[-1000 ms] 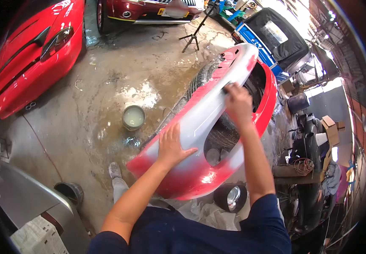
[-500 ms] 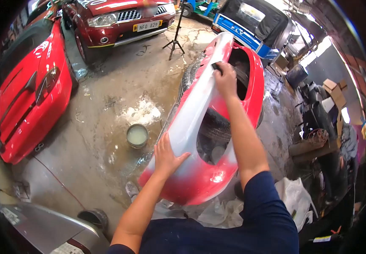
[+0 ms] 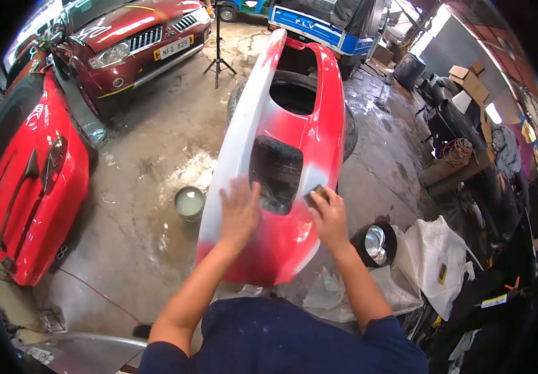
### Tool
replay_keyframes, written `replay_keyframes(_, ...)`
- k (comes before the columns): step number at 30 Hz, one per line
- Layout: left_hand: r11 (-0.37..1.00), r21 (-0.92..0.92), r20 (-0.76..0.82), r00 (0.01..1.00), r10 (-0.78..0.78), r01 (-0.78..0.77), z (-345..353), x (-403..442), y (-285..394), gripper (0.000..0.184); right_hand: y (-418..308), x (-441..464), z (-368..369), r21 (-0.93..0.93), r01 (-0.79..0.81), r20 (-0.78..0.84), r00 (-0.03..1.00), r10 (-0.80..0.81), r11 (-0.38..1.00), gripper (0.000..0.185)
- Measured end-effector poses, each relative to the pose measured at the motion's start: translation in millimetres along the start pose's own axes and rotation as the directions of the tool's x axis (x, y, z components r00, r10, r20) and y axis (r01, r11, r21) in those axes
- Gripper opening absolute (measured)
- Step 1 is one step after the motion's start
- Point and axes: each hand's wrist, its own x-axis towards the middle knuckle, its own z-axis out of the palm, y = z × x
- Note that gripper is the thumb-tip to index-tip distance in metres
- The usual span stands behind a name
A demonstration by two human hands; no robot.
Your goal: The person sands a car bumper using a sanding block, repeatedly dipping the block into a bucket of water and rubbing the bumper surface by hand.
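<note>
A red car bumper (image 3: 326, 118) with pale grey patches stretches out before me, with large openings in it. My left hand (image 3: 239, 215), slightly blurred, has its fingers spread over the grey strip on the bumper's left side; whether the palm presses on it I cannot tell. In my right hand (image 3: 331, 221) is a small dark sanding block (image 3: 318, 194) with a yellowish face, held at a grey patch right of the near opening. Part of the block is hidden by the fingers.
Beneath the bumper lies a tire (image 3: 351, 134). A bucket of cloudy liquid (image 3: 190, 203) stands left, a black bucket (image 3: 368, 244) right, beside plastic sheeting (image 3: 434, 262). Another red bumper (image 3: 51, 181), a dark red car (image 3: 138, 43) and a tripod (image 3: 219, 62) stand farther off.
My right hand has come back from the bumper's far left strip to its near right side with the block. My left hand stays near the close left part. The view has shifted.
</note>
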Motion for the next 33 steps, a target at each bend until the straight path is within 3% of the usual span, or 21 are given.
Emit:
replay_keyframes(3, 0.935, -0.267, 0.001, 0.970, 0.244, -0.235, 19, 23, 33, 0.047, 13, -27, 12, -0.016, -0.018, -0.029, 0.999, 0.017, 1.000, 0.047)
replay_keyframes(6, 0.943, -0.332, 0.417, 0.901, 0.120, 0.028, 13, 44, 63, 0.028, 19, -26, 38, -0.047, 0.024, -0.116, 0.993, -0.029, 0.999, 0.047)
replay_keyframes(10, 0.922, -0.380, 0.390, 0.890, 0.238, -0.080, 24, 33, 58, 0.034, 55, 63, 52, -0.083, 0.101, -0.237, 0.964, -0.118, 0.991, 0.042)
replay_keyframes(13, 0.898, -0.427, 0.445, 0.841, 0.307, -0.102, 8, 36, 55, 0.044, 51, 101, 50, -0.107, 0.000, -0.235, 0.972, -0.025, 0.994, 0.042)
replay_keyframes(15, 0.898, -0.431, 0.498, 0.808, 0.315, -0.085, 10, 41, 53, 0.050, 39, 64, 57, -0.115, 0.090, -0.256, 0.960, -0.117, 0.989, 0.042)
replay_keyframes(17, 0.903, -0.418, 0.425, 0.856, 0.295, -0.104, 16, 34, 52, 0.052, 11, -38, 72, -0.039, 0.126, -0.194, 0.972, -0.131, 0.991, 0.041)
replay_keyframes(20, 0.901, -0.430, 0.443, 0.857, 0.262, -0.053, 11, 34, 59, 0.054, 20, -10, 66, -0.097, 0.117, -0.182, 0.974, -0.133, 0.988, 0.039)
replay_keyframes(22, 0.901, -0.434, 0.480, 0.839, 0.256, -0.027, 6, 37, 60, 0.054, 29, 62, 57, -0.104, -0.002, -0.230, 0.973, -0.023, 0.995, 0.041)
replay_keyframes(25, 0.903, -0.429, 0.495, 0.829, 0.259, -0.025, 7, 37, 56, 0.055, 33, 96, 54, -0.086, -0.032, -0.222, 0.975, 0.012, 0.996, 0.042)
replay_keyframes(30, 0.884, -0.466, 0.493, 0.821, 0.288, -0.031, 3, 39, 54, 0.049, 12, -40, 65, -0.087, -0.114, -0.228, 0.969, 0.091, 0.990, 0.047)
replay_keyframes(33, 0.861, -0.508, 0.589, 0.735, 0.336, 0.014, -3, 53, 48, 0.044, 3, -69, 61, -0.051, -0.169, -0.188, 0.970, 0.156, 0.984, 0.046)
